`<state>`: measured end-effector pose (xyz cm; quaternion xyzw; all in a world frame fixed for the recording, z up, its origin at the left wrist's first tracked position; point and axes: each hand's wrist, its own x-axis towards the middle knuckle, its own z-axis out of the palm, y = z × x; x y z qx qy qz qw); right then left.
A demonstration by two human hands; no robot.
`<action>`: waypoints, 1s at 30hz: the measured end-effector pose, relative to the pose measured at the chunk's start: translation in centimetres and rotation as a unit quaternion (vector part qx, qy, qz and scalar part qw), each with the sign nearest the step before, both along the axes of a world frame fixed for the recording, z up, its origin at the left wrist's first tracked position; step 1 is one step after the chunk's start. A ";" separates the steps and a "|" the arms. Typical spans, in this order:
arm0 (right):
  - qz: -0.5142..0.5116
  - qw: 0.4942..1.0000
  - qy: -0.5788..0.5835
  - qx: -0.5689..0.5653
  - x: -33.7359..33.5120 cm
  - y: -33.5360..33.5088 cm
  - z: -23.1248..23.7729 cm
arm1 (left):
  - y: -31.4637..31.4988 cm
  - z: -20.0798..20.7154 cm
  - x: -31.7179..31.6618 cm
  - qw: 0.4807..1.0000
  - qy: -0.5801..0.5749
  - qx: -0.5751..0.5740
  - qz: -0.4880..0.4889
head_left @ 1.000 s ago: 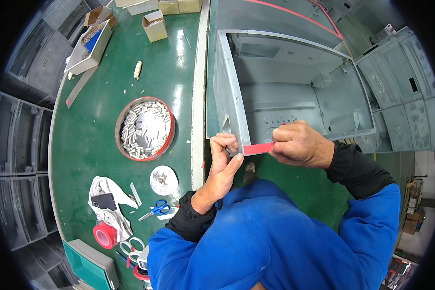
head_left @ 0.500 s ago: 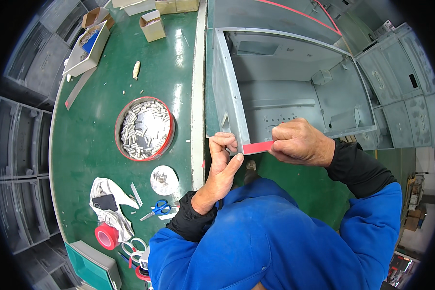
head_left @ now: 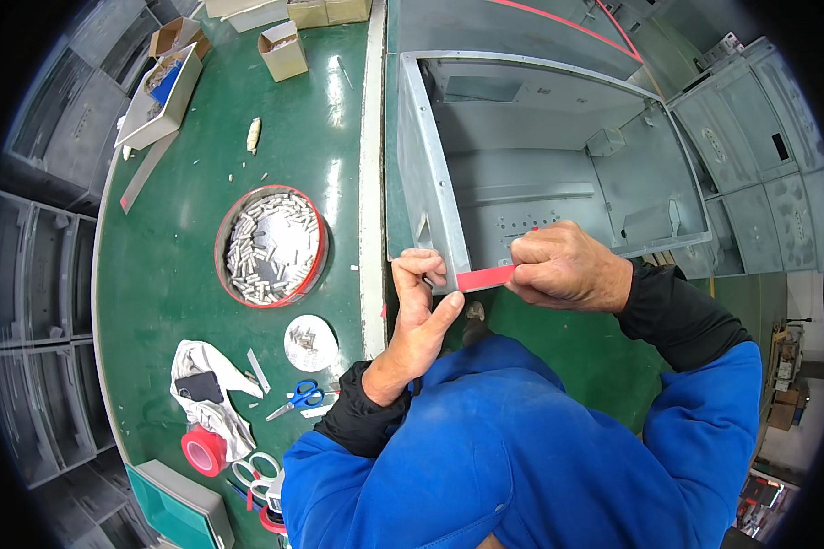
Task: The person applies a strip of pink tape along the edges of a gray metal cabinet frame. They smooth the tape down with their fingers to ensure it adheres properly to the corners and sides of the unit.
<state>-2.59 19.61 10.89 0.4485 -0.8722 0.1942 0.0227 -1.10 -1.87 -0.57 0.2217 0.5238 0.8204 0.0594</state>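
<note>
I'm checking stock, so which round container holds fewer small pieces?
The small white dish near the blue-handled scissors; the larger red-rimmed tin holds many more.

Green table [head_left: 156, 274]: red-rimmed tin [head_left: 312, 277] of small pale cylinders [head_left: 246, 247], between left and right edges | white dish [head_left: 326, 351], near right edge | dark phone [head_left: 199, 387] on white cloth [head_left: 224, 425], toward left edge | white bin [head_left: 181, 102], far left edge | open carton [head_left: 287, 61], far end

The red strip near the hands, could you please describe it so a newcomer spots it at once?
Find the grey metal box right of the green table. At its near left corner, the red strip lies between left hand and right hand. Unlike the thin red line beyond the box, it looks broad.
</note>
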 end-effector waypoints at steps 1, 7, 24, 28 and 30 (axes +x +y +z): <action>0.000 1.000 0.000 0.004 0.0 0.0 0.1 | 0.0 0.1 0.0 1.000 0.018 -0.008 0.005; -0.001 1.000 0.000 0.006 0.1 0.1 -0.1 | 0.5 0.2 0.0 0.999 0.024 -0.034 0.027; -0.005 1.000 0.008 0.012 0.1 0.0 -0.1 | 1.4 0.7 -0.3 0.996 -0.009 -0.054 0.076; -0.027 0.999 -0.023 -0.022 0.3 0.1 0.1 | 2.2 0.5 -0.4 0.988 0.042 -0.070 0.132; -0.051 0.997 -0.037 -0.037 0.4 0.4 0.5 | 2.1 0.0 -0.5 0.988 0.046 -0.069 0.131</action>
